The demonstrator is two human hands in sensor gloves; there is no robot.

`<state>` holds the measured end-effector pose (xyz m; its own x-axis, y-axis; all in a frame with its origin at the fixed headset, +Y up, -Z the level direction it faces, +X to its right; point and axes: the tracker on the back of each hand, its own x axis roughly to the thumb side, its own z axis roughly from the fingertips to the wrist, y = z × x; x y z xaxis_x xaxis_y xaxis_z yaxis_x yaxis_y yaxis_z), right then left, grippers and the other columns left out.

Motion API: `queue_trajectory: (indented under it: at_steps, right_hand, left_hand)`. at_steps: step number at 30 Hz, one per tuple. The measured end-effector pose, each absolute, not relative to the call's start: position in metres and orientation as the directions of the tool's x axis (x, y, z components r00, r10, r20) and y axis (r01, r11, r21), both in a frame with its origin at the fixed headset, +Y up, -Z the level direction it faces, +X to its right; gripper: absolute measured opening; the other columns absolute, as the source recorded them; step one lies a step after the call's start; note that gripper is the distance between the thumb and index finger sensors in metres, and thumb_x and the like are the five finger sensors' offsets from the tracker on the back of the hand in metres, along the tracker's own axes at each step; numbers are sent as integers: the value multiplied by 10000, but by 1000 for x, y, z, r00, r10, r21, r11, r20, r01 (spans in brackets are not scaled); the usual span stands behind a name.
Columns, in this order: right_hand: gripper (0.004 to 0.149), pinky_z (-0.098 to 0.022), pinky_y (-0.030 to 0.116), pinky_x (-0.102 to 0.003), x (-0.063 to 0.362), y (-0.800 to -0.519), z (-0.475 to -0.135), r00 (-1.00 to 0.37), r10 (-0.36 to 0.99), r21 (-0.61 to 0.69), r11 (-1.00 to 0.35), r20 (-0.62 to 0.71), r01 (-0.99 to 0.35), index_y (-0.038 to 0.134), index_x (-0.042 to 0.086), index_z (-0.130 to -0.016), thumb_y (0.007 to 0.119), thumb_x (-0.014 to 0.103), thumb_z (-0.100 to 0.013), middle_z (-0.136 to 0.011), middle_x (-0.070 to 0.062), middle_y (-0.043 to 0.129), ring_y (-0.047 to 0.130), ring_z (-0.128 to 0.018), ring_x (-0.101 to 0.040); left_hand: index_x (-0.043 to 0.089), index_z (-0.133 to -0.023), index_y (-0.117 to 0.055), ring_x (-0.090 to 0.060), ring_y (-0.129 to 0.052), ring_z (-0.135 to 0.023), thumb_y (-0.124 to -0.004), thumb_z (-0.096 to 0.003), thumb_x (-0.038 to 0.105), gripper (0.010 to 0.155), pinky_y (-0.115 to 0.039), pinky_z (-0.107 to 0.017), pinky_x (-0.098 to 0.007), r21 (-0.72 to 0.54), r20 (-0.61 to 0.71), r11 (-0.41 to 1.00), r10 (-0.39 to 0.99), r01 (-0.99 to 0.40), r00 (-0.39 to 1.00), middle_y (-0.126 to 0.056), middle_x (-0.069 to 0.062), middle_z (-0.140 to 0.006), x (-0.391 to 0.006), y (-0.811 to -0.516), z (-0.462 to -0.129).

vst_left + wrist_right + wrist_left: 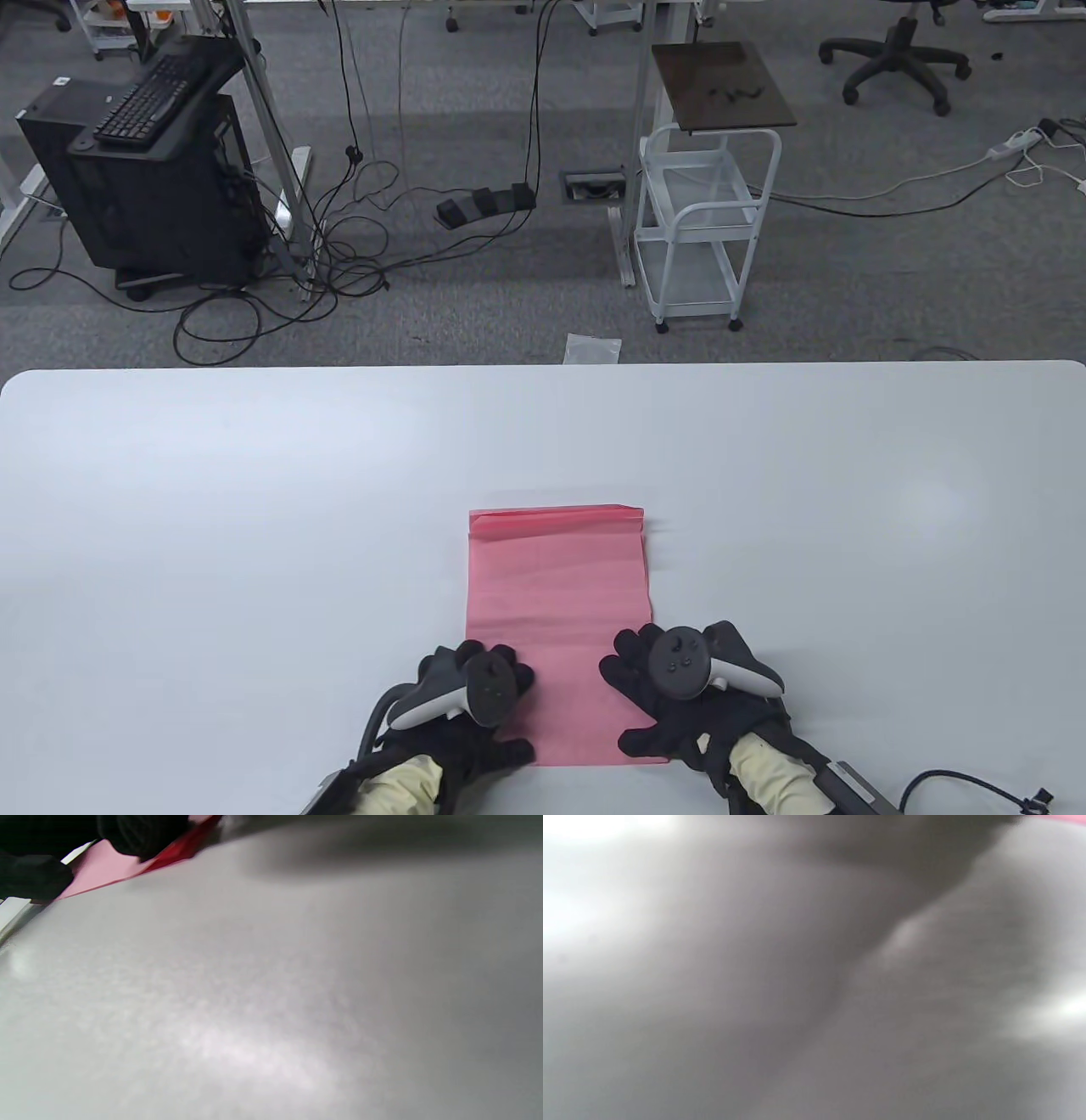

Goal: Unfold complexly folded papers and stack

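Observation:
A pink paper (556, 594) lies flat on the white table (254, 526), near the front middle, with a narrow folded strip (556, 514) still doubled over along its far edge. My left hand (475, 688) rests on the paper's near left corner. My right hand (670, 688) rests flat on its near right corner, fingers spread. In the right wrist view a gloved fingertip (140, 836) presses the pink paper (102, 868) at the top left. The left wrist view is a grey blur with a sliver of pink (1060, 817) at the top right.
The table's far edge (543, 367) runs across the middle of the table view. Beyond it on the floor are a white cart (704, 229), a black computer stand (153, 170), cables and a small plastic bag (594, 348).

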<state>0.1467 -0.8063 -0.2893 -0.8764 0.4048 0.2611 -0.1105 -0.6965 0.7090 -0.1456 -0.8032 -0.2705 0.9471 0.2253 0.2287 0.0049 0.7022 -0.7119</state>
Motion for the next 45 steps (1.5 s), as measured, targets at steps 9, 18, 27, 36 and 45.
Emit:
queue_trajectory:
  at_steps: [9, 18, 27, 36, 45]
  right_hand:
    - [769, -650, -165, -472, 147, -807, -289, -877, 407, 714, -691, 256, -112, 123, 484, -1025, 653, 575, -475, -1087, 237, -90, -196, -967, -45]
    - [771, -647, -169, -470, 147, -807, -290, -875, 412, 716, -688, 255, -116, 121, 483, -1026, 653, 574, -476, -1087, 237, -92, -198, -967, -46]
    - [771, -649, -168, -469, 147, -807, -290, -874, 415, 714, -690, 254, -120, 124, 482, -1029, 653, 574, -475, -1090, 234, -89, -193, -971, -47]
    - [769, -647, -169, -468, 147, -808, -290, -875, 414, 716, -688, 252, -119, 122, 485, -1026, 651, 574, -476, -1087, 238, -91, -196, -968, -44]
    - [768, -643, -174, -466, 147, -808, -290, -872, 421, 717, -685, 250, -125, 123, 483, -1027, 652, 572, -478, -1087, 238, -94, -199, -966, -44]
  left_hand:
    - [406, -1025, 13, -248, 195, -1017, -571, -551, 560, 768, 108, -645, -576, -729, 202, 684, 224, -6, 953, 191, 154, -1070, -157, -792, -274]
    - [421, -1037, -8, -227, 195, -1024, -519, -550, 574, 722, 91, -680, -570, -615, 506, 756, 160, 225, 848, 190, 134, -1079, -79, -794, -297]
    - [492, -1009, -37, -132, 125, -1075, -431, -552, 580, 609, 66, -697, -583, -629, 147, 775, 197, -62, 969, 120, 253, -1086, -132, -802, -356]
    - [438, -1044, -81, -207, 100, -1072, -480, -577, 507, 617, 57, -684, -590, -652, 42, 746, 215, -136, 976, 91, 178, -1111, -154, -792, -365]
    - [398, -1051, -21, -254, 157, -1042, -506, -577, 534, 691, 58, -699, -576, -678, 313, 735, 285, 3, 906, 176, 99, -1089, -83, -777, -339]
